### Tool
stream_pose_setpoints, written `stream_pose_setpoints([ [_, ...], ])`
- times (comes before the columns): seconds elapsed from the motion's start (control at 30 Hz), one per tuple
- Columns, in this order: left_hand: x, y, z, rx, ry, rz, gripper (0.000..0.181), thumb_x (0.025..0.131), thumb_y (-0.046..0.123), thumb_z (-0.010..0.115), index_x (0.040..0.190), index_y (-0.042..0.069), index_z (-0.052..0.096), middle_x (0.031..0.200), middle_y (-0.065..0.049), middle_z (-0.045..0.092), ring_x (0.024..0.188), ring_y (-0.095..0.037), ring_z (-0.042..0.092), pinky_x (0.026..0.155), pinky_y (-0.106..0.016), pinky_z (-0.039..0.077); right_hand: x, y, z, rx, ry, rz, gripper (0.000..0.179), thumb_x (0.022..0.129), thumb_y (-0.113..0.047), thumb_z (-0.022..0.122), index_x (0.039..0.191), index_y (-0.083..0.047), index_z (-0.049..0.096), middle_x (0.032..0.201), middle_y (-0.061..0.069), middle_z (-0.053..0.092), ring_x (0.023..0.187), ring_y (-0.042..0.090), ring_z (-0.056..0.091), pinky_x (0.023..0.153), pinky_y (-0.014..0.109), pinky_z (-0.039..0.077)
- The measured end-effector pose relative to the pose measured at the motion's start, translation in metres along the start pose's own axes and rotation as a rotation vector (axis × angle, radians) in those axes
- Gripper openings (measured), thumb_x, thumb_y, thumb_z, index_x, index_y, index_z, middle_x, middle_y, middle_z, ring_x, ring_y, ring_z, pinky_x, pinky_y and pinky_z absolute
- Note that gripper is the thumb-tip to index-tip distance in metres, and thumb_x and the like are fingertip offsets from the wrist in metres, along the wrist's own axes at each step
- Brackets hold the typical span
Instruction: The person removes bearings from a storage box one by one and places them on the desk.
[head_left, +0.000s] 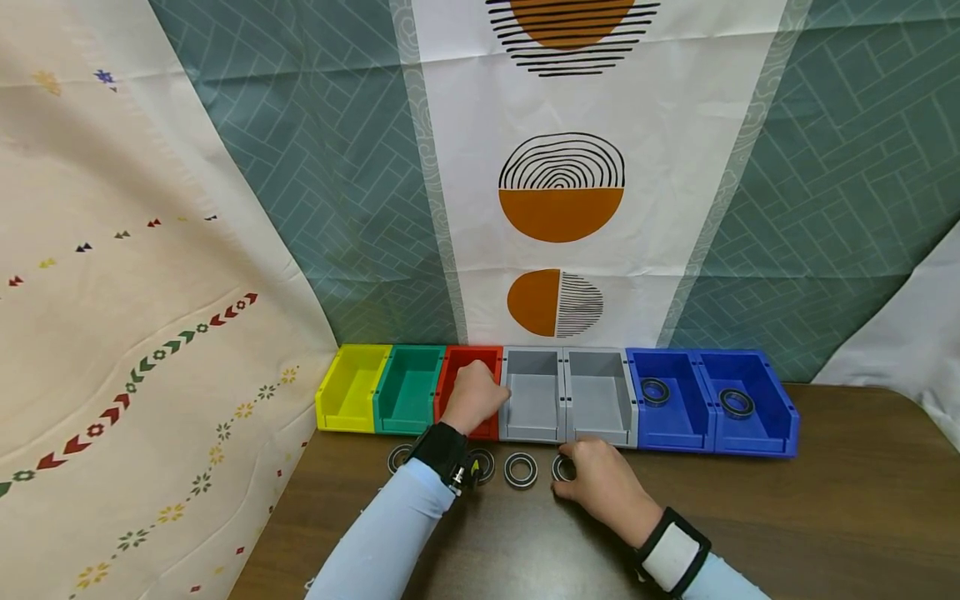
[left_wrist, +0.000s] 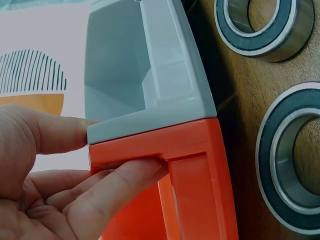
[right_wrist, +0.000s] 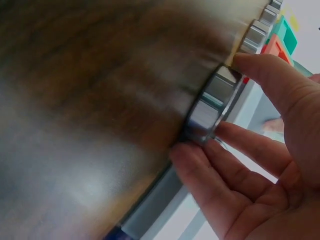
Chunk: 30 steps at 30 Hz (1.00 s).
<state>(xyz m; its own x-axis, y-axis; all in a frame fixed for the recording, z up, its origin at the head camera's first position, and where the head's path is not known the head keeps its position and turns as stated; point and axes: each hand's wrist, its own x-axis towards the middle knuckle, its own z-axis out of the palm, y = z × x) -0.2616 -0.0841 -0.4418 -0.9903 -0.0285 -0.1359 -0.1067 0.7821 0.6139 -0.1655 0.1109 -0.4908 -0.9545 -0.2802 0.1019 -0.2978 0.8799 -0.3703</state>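
My left hand pinches the adjoining side walls of the red bin and the grey bin beside it. In the left wrist view, some fingers reach inside the red bin and another digit lies against the grey side. Low over the tabletop, my right hand holds a steel ball bearing between thumb and fingers, at the right end of a bearing row. To its left lies another bearing, flat on the wood. More bearings are partly hidden behind my left wrist.
A yellow bin, a green bin and a second grey bin stand in the same line. At its right end, two blue bins each contain one bearing. Patterned cloth hangs behind the wooden table.
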Motion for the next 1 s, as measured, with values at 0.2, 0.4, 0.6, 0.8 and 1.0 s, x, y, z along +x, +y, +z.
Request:
stream_pose_setpoints([
  [0.2,0.000,0.000,0.000,0.000,0.003,0.009,0.038,0.080,0.019,0.065,0.050,0.012,0.042,0.044,0.001,0.032,0.038,-0.019,0.045,0.039,-0.023,0.033,-0.001,-0.004,-0.013,-0.017,-0.002,0.005,0.039,0.067,-0.037,0.076,0.097,-0.011,0.073,0.086,0.002,0.070,0.077,0.015,0.065,0.065,0.037,0.053],
  [0.4,0.000,0.000,0.000,-0.005,0.008,0.002,0.038,0.079,0.019,0.065,0.050,0.013,0.042,0.044,0.000,0.032,0.038,-0.019,0.044,0.039,-0.023,0.033,0.006,-0.005,-0.041,0.027,0.082,-0.016,0.032,0.075,-0.034,0.074,0.098,-0.013,0.073,0.094,0.005,0.071,0.087,0.019,0.068,0.073,0.039,0.055],
  [0.6,0.000,0.000,0.000,-0.009,0.014,0.000,0.037,0.079,0.018,0.064,0.050,0.013,0.042,0.044,0.001,0.032,0.037,-0.019,0.045,0.038,-0.023,0.033,0.018,0.014,-0.071,0.057,0.274,-0.083,0.028,0.084,-0.026,0.067,0.105,-0.007,0.070,0.104,0.009,0.070,0.097,0.026,0.066,0.079,0.044,0.054],
  [0.8,0.000,-0.001,0.000,-0.002,0.007,0.004,0.038,0.080,0.017,0.063,0.049,0.013,0.041,0.044,0.001,0.032,0.037,-0.018,0.045,0.038,-0.023,0.033,0.030,0.043,-0.082,0.010,0.405,-0.060,0.028,0.087,-0.020,0.063,0.109,-0.003,0.067,0.112,0.016,0.065,0.106,0.034,0.060,0.082,0.050,0.050],
  [1.0,-0.001,0.001,-0.001,-0.013,-0.005,-0.004,0.036,0.079,0.017,0.063,0.050,0.013,0.042,0.044,0.001,0.033,0.038,-0.019,0.046,0.038,-0.023,0.035,0.037,0.072,-0.082,-0.009,0.441,0.001,0.030,0.088,-0.014,0.061,0.113,0.001,0.065,0.118,0.020,0.061,0.111,0.039,0.054,0.090,0.055,0.045],
])
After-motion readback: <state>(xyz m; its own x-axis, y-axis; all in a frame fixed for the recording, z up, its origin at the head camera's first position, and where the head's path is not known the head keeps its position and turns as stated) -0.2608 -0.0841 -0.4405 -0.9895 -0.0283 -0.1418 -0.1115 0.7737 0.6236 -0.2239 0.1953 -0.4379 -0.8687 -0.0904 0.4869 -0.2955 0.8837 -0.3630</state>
